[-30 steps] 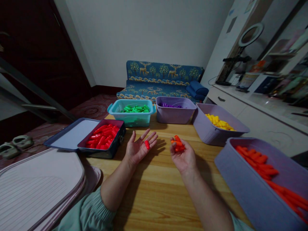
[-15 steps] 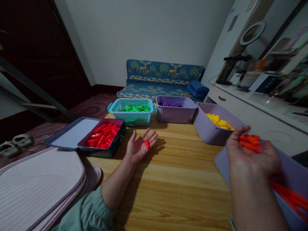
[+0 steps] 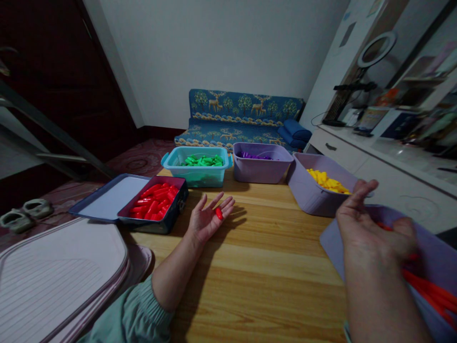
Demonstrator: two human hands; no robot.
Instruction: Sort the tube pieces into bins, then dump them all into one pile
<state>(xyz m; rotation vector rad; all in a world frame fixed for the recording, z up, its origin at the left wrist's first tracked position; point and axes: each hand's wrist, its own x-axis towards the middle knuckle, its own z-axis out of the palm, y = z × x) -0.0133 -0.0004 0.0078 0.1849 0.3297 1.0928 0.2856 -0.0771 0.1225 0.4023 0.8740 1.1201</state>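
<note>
My left hand [image 3: 209, 218] lies palm up above the table, fingers spread, and holds a small red capsule-shaped piece [image 3: 219, 213] resting on the fingers. To its left is a dark tin box [image 3: 174, 202] of red pieces [image 3: 152, 202], its lid folded back. My right hand [image 3: 374, 233] is over a lilac bin [image 3: 332, 243] at the right edge, back of the wrist toward me, fingers apart. No pile shows on its palm; part of the palm is hidden. Orange-red pieces [image 3: 428, 290] lie in that bin, and a bit of orange shows beside the thumb.
Along the far side of the wooden table [image 3: 264, 267] stand a turquoise tub [image 3: 194, 178] of green pieces, a purple bin [image 3: 262, 171] of purple pieces and another lilac bin [image 3: 314, 200] of yellow pieces. A pale folded board [image 3: 64, 271] is at left. A blue sofa [image 3: 246, 112] stands behind.
The orange pieces that lay heaped in my right palm no longer show there; that hand has turned over the bin with its fingers extended. My left hand keeps its pose with the red piece.
</note>
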